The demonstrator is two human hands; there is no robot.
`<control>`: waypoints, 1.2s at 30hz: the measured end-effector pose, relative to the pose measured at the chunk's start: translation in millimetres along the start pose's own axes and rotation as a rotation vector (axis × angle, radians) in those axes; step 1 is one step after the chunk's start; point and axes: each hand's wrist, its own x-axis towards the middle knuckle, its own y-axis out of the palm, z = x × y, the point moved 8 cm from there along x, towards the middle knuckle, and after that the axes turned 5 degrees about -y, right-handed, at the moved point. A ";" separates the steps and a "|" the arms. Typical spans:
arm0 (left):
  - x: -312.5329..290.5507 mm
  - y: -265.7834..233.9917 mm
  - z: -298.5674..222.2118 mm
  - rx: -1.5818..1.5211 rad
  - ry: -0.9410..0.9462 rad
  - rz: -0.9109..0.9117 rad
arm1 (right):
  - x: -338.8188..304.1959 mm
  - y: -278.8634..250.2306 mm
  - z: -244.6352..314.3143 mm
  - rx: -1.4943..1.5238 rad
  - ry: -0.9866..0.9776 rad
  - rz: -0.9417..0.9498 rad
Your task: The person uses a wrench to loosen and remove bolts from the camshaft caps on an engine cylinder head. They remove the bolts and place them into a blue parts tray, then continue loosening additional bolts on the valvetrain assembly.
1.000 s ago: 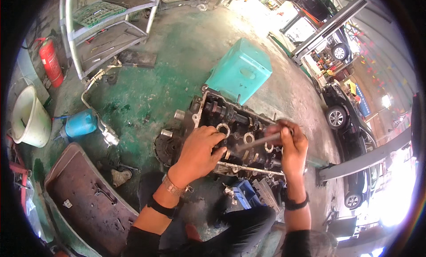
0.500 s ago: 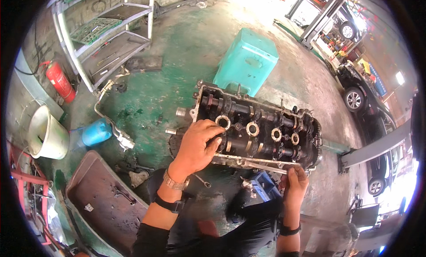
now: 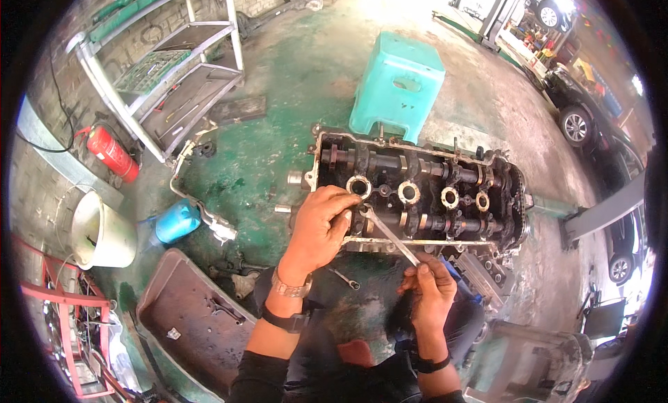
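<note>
A turquoise plastic stool (image 3: 391,72) stands upright. A red cylindrical fire extinguisher (image 3: 113,154) is near a silvery tiered metal rack (image 3: 124,100) and a whitish round plastic bucket (image 3: 113,236).

From a person's head the fisheye view faces down and forward here, near above the cylinder head (image 3: 430,196), sweeping from the metal shelf rack (image 3: 122,107), left, to the black car (image 3: 600,145), right.

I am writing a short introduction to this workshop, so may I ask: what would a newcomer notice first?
A bright turquoise plastic stool catches the eye first, on the floor just beyond the dark metal engine part with four pale rings. A long silver metal wrench, held in the right hand, slants over that part toward the left hand. Off to the left stands out a red cylindrical fire extinguisher.
</note>
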 end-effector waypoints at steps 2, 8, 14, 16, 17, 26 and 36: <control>0.1 0.2 1.3 0.005 0.002 0.003 | -2.8 2.6 -3.6 -0.043 0.025 -0.004; -0.2 1.0 3.0 0.003 0.004 0.002 | -17.6 16.2 -8.2 -0.060 0.050 0.009; 1.2 1.2 2.5 0.000 -0.004 0.014 | -32.0 38.6 -8.6 -0.191 0.167 0.146; 1.0 1.3 2.4 -0.006 -0.011 0.019 | -33.5 41.4 -6.7 -0.246 0.182 0.157; 1.1 1.3 2.1 -0.006 -0.012 0.018 | -33.8 42.4 -5.8 -0.272 0.188 0.163; 2.3 -0.4 -1.4 -0.005 0.025 0.000 | -15.1 38.5 17.8 -0.343 0.224 0.190; 2.8 -0.4 -0.5 -0.032 0.015 0.004 | 27.2 26.2 26.8 -0.423 0.191 0.277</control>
